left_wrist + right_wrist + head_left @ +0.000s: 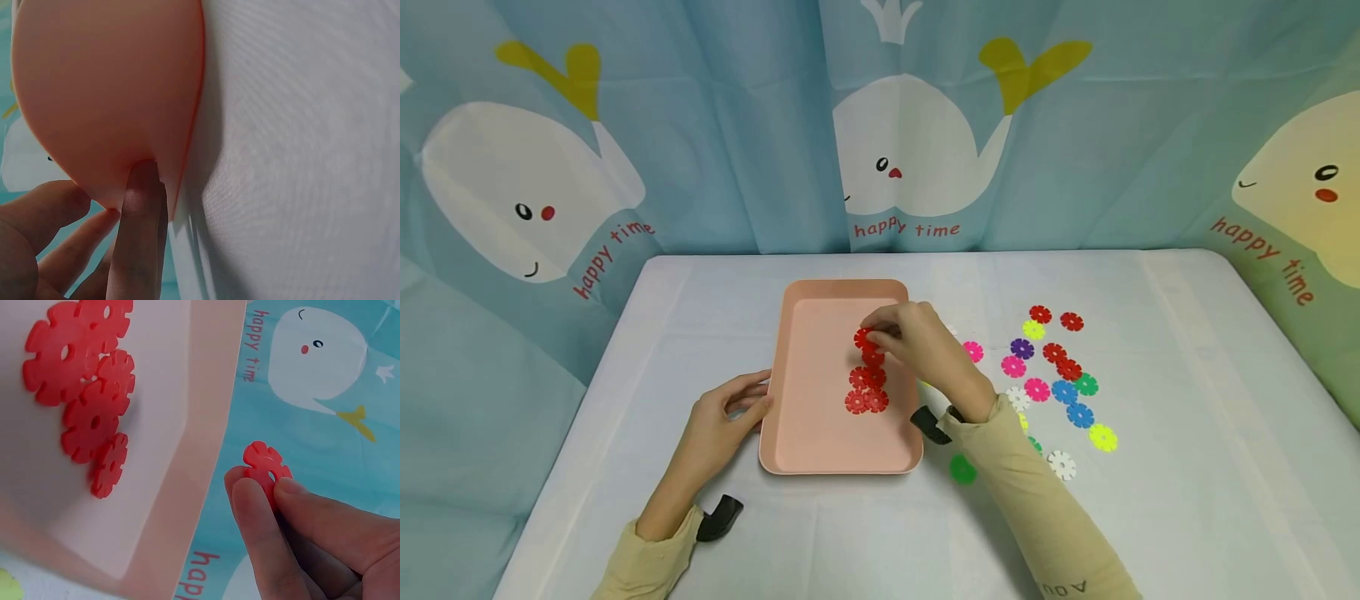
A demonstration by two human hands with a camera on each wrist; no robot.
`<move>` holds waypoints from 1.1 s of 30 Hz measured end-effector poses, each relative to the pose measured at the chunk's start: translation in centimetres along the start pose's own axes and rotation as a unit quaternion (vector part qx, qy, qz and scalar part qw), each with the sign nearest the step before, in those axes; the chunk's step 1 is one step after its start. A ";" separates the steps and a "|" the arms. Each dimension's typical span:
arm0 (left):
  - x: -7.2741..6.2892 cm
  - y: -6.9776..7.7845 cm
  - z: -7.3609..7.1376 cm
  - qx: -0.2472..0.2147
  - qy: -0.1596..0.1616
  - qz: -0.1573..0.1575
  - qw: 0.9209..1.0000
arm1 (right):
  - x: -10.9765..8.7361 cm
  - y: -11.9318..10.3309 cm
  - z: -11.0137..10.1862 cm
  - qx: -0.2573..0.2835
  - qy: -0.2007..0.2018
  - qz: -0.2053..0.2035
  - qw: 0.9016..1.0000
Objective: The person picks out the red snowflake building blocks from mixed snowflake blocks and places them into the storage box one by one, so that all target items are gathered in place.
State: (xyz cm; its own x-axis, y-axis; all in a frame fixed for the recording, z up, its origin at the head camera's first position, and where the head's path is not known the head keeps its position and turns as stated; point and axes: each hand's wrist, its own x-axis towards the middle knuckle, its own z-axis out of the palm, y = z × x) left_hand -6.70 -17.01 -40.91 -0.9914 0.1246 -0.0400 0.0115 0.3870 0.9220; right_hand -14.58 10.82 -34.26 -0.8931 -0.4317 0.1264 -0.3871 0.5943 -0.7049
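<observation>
My left hand (718,433) holds the left side of the pink tray (786,375); in the left wrist view, fingertips (145,178) press its outer wall. Over the tray's right half, my right hand (917,342) pinches a red notched plastic disc (267,467) between thumb and fingers. Below that hand lie several more red discs (859,402), grouped in the tray and partly overlapping. Each disc has a round outline with slots and a hole in the middle, as the right wrist view shows.
On the white table (1187,417), loose discs lie scattered right of the tray: red (1072,322), purple (1022,348), blue (1080,415), yellow (1103,437), green (963,469), white (1062,465) and pink ones. My right forearm covers some. A whale-print curtain (737,125) hangs behind.
</observation>
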 end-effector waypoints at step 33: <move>0.1 -0.2 0.0 -0.004 0.003 0.000 1.000 | 1.9 0.6 2.6 -0.010 -0.046 -0.002 0.999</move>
State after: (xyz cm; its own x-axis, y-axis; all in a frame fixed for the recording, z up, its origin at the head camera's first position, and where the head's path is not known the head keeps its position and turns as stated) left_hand -6.80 -17.08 -41.09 -0.9921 0.1199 -0.0379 0.0105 0.3798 0.9250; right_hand -15.96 8.57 -36.30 -0.8674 -0.4935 0.0644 -0.3956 0.6052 -0.6908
